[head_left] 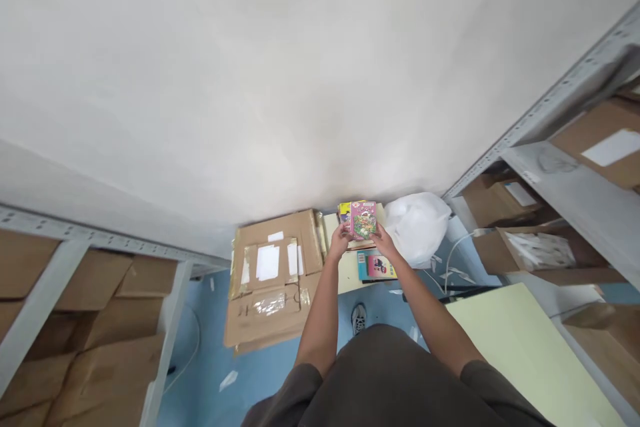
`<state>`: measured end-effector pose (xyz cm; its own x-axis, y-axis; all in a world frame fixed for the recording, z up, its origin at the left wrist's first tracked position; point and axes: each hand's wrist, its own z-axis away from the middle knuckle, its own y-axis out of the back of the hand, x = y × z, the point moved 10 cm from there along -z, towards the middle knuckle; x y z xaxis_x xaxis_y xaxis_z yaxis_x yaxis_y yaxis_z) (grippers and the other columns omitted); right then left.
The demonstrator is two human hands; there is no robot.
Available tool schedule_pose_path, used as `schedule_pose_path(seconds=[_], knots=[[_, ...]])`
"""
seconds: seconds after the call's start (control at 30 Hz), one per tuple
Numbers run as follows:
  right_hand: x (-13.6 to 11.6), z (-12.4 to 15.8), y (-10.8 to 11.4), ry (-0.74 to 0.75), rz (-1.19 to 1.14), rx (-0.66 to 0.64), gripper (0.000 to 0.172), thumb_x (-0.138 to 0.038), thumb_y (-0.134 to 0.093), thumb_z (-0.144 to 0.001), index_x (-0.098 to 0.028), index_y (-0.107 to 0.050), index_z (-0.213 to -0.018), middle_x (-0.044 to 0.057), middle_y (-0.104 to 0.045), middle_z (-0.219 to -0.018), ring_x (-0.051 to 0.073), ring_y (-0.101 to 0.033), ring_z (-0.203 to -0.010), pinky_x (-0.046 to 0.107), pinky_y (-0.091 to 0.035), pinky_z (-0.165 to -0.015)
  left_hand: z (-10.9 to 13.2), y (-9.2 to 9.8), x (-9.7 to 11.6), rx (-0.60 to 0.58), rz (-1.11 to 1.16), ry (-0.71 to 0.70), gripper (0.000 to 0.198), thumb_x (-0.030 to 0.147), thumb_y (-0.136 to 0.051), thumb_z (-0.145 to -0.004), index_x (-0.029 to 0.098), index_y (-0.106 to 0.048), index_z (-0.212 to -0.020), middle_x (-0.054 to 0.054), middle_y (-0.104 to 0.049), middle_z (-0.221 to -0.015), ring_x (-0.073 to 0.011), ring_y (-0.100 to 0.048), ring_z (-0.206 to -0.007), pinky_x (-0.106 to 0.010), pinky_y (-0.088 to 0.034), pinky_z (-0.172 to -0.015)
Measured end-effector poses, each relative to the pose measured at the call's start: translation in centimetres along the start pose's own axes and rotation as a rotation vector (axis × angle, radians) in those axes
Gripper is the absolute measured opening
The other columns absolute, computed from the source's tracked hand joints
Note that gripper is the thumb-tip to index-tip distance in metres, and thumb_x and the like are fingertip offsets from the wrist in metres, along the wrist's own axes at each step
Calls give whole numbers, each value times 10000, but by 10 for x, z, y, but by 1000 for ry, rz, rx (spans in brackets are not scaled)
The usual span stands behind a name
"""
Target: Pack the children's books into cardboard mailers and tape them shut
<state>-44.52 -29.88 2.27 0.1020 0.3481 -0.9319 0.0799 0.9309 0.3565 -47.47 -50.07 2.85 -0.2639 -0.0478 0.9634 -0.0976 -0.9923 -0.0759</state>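
A small pink book point(363, 220) with a colourful picture on its cover is held between both hands. My left hand point(341, 241) grips its left edge, and my right hand point(383, 240) has the lower right side. Behind it, partly covered, lies a yellow book point(345, 211) on top of other books. Nearer to me, a pink-and-blue book point(379, 266) lies on a small stack on the pale yellow table point(349, 278), below my hands and apart from them.
Flattened cardboard point(280, 320) lies stacked to the left. A stuffed white plastic bag point(419, 223) sits to the right. Shelves with cardboard boxes point(120, 367) stand on both sides, a pale yellow board point(530, 347) at lower right. Paper scraps point(229, 380) litter the blue floor.
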Motion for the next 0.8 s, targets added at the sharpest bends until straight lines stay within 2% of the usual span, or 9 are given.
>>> schedule_pose_path(seconds=[0.1,0.27,0.37,0.47,0.6,0.8], knots=[[-10,16,45,-49,-271,114,653,-548,-646,-844,-223,-638,-1411,120,-754,-1300,299,-738,-1104,468,-612,-946,7,-37,28,-168,26,-68,436,296,-773,-806,193,-699,-1223,-34,-689,-957,-179,-687,-878,-348,-617,-826],[-18,67,137,-59,-417,337,458,-443,-739,-735,-234,-729,-1143,82,-788,-1091,265,-736,-916,410,-613,-835,29,-118,66,-363,-76,-192,429,339,-752,-839,208,-720,-1246,-74,-737,-1079,-203,-698,-938,-343,-606,-838],[-14,109,190,-65,-451,426,443,-426,-755,-724,-240,-725,-1125,68,-787,-1055,249,-726,-864,389,-602,-789,49,-176,73,-465,-153,-220,449,347,-731,-842,227,-719,-1275,-76,-745,-1091,-212,-698,-955,-349,-593,-860],[-8,162,240,-47,-485,514,445,-434,-767,-733,-249,-720,-1135,66,-789,-1058,253,-726,-879,394,-600,-804,77,-239,70,-591,-167,-199,564,326,-742,-813,234,-679,-1366,-48,-730,-986,-195,-691,-891,-339,-580,-839],[9,254,305,-51,-518,635,453,-453,-770,-746,-260,-717,-1152,71,-791,-1075,271,-730,-914,422,-608,-820,139,-331,58,-769,-148,-150,691,306,-785,-781,228,-627,-1449,-33,-712,-967,-177,-688,-854,-326,-584,-817],[43,434,395,-68,-544,925,441,-457,-773,-772,-250,-723,-1158,80,-773,-1103,281,-727,-969,450,-608,-863,279,-471,32,-1045,-150,-105,675,291,-814,-782,239,-633,-1431,-73,-720,-1119,-189,-712,-909,-314,-594,-809]])
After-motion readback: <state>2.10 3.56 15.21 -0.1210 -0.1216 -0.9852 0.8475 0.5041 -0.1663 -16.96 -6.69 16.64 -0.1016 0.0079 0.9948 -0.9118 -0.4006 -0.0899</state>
